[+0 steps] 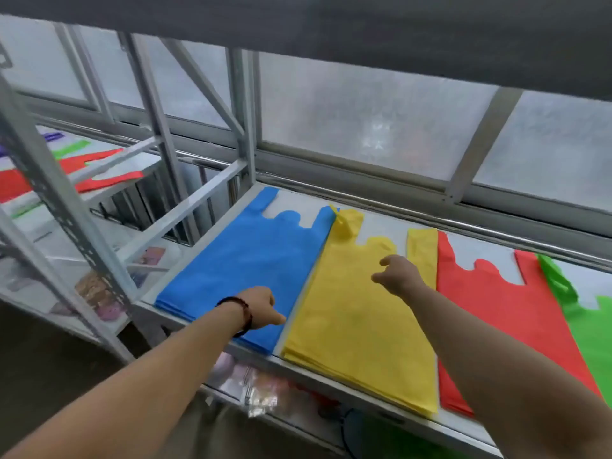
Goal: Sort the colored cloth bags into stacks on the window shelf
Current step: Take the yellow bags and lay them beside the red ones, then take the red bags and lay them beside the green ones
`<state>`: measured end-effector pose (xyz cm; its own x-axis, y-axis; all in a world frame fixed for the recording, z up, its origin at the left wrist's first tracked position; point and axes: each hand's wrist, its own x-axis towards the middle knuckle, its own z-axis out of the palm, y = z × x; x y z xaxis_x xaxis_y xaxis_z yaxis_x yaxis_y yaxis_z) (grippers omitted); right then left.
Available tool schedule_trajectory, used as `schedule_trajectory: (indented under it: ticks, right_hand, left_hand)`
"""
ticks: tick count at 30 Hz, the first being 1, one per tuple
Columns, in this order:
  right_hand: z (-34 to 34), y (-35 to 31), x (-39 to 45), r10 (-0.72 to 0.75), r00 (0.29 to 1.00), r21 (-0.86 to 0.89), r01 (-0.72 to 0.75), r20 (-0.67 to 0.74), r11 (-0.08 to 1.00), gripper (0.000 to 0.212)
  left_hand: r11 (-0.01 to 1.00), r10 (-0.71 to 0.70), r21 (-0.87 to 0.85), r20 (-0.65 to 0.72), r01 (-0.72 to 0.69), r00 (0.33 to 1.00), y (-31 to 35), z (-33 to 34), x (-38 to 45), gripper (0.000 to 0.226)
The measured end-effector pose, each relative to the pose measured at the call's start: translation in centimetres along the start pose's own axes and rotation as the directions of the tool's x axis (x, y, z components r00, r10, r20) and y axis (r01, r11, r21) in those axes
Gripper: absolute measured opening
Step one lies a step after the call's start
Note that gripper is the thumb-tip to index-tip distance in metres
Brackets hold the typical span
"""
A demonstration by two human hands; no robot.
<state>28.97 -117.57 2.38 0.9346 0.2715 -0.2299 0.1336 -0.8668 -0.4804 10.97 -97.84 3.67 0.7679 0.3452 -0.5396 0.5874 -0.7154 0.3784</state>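
1. The person stands at the window shelf (331, 367) with both bare arms stretched out over it; four piles of flat cloth bags lie side by side along the shelf, their handles pointing toward the window (371, 117).
2. The left hand (261, 308) sits over the near right part of the blue stack (245, 260); its fingers are loosely bent and hold nothing that I can see; whether it touches the cloth I cannot tell; a dark bead bracelet (240, 314) circles that wrist.
3. The right hand (399, 274) is above the upper part of the yellow stack (357, 323), just below the notch between the handles; the fingers curl downward, relaxed, with nothing pinched between them as far as I can see.
4. The yellow stack lies between the two hands and under the right one; one of its handles, on the left-hand side, is crumpled and folded over near the blue stack's edge.
5. Beyond the right arm lies the red stack (496, 313), partly hidden by that forearm; past it, at the far right, the green stack (586, 326).
6. Far off to the left of the left hand, on another shelf (145, 160), lie more bags: red bags (106, 182), with green and purple ones behind.
7. Under the shelf, below the left forearm, are clear plastic packets (258, 395); their contents are too blurred to make out.
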Motion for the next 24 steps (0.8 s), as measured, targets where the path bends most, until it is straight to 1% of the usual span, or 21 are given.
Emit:
schedule_trajectory:
  ticks: [1,2,3,4,8,11,12,15,16,20,24]
  right_hand:
    - [0.5,-1.9,-0.4,-0.063,0.998,-0.027,0.064,0.027,0.998,0.054]
    - [1.1,-4.0,-0.8,-0.124,0.991,-0.043,0.126,0.051,0.991,0.054]
    - [1.8,-6.1,-1.3,-0.184,0.98,-0.053,0.188,0.075,0.981,0.053]
    - [2.6,-8.4,-2.0,-0.242,0.965,-0.062,0.248,0.102,0.967,0.052]
    - [6.8,-17.6,-5.4,-0.44,0.876,-0.12,0.467,0.198,0.876,0.053]
    - [10.9,-24.9,-8.9,-0.571,0.784,-0.136,0.611,0.245,0.78,0.051]
    - [12.4,-27.5,-10.2,-0.61,0.751,-0.139,0.652,0.254,0.745,0.049]
    - [16.7,-34.8,-14.6,-0.69,0.674,-0.123,0.733,0.264,0.669,0.043]
    - [18.2,-37.1,-16.1,-0.71,0.652,-0.126,0.754,0.265,0.645,0.043]
    - [23.8,-45.3,-21.5,-0.767,0.583,-0.11,0.809,0.267,0.577,0.046]
    - [28.4,-52.0,-25.4,-0.779,0.564,-0.089,0.821,0.273,0.564,0.048]
  left_hand:
    - [1.0,0.017,-0.003,-0.056,-0.017,0.998,-1.2,-1.2,-0.5,0.023]
    - [1.0,0.011,-0.001,-0.118,-0.011,0.993,-2.5,-2.5,-1.0,0.04]
    - [1.0,-0.011,-0.011,-0.185,0.009,0.983,-4.0,-3.8,-1.9,0.049]
    - [1.0,-0.026,-0.016,-0.244,0.023,0.969,-5.7,-4.9,-2.6,0.051]
    - [0.994,-0.104,-0.024,-0.413,0.103,0.905,-13.4,-8.5,-6.0,0.041]
    - [0.989,-0.151,-0.081,-0.487,0.127,0.86,-19.9,-10.7,-9.2,0.016]
    - [0.986,-0.167,-0.106,-0.506,0.131,0.846,-22.2,-11.3,-10.4,0.015]
    - [0.978,-0.208,-0.119,-0.572,0.171,0.793,-29.2,-13.2,-14.0,0.039]
    - [0.976,-0.216,-0.115,-0.586,0.183,0.781,-31.5,-13.8,-15.2,0.041]
    - [0.965,-0.256,-0.113,-0.613,0.238,0.748,-41.2,-16.2,-19.8,0.04]
    - [0.944,-0.318,-0.141,-0.63,0.298,0.709,-49.4,-18.4,-22.9,0.041]
